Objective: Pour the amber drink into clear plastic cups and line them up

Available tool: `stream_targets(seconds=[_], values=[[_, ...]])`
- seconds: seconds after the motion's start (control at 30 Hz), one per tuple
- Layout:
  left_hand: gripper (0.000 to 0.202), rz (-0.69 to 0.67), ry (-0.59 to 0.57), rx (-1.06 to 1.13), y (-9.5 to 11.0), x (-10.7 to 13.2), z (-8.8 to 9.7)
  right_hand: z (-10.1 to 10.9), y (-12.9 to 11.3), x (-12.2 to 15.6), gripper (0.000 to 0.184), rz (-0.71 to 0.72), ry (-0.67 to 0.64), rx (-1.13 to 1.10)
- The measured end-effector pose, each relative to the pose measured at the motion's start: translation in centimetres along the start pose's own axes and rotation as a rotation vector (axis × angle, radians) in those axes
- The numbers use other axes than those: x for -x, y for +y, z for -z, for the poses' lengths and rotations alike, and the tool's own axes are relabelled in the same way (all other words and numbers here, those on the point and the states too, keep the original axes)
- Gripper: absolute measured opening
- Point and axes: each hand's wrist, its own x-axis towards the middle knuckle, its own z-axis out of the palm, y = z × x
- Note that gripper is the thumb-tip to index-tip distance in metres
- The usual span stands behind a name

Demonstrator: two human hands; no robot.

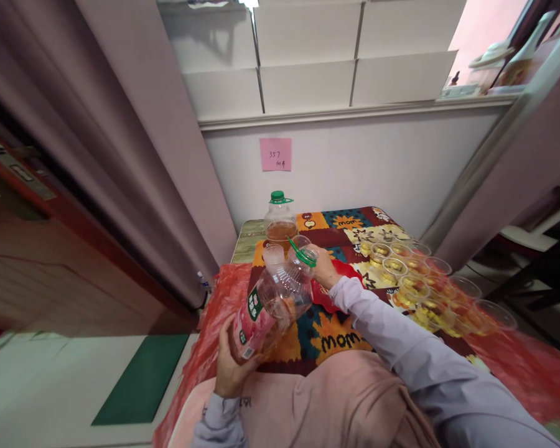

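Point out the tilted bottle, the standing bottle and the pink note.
Tilted bottle (280, 297), head view: its clear upper body.
Standing bottle (280, 215), head view: its clear shoulder.
Pink note (275, 155), head view: its middle.

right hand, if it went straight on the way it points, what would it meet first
Past the clear cup the right hand seems to hold, probably the upright green-capped bottle behind it; depth is hard to judge here.

The head camera looks forward and down from close above the left hand (234, 366) and right hand (324, 269). Beyond them it faces a wall (368, 162).
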Motion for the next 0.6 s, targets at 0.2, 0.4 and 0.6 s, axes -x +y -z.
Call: stream_targets(seconds=[0.2,0.4,0.6], values=[[0.108,0.02,0.009,0.009,0.5,-0.1,-0.1,5.2,0.6,2.1,0.024,-0.09,-0.014,0.241],[0.11,0.037,0.017,0.009,0.9,-0.2,-0.2,8.2,2.6,7.7,0.024,-0.14,-0.161,0.397],[0.115,0.065,-0.02,-0.011,0.6,-0.4,0.2,7.3,3.5,10.3,0.023,-0.149,-0.221,0.425]])
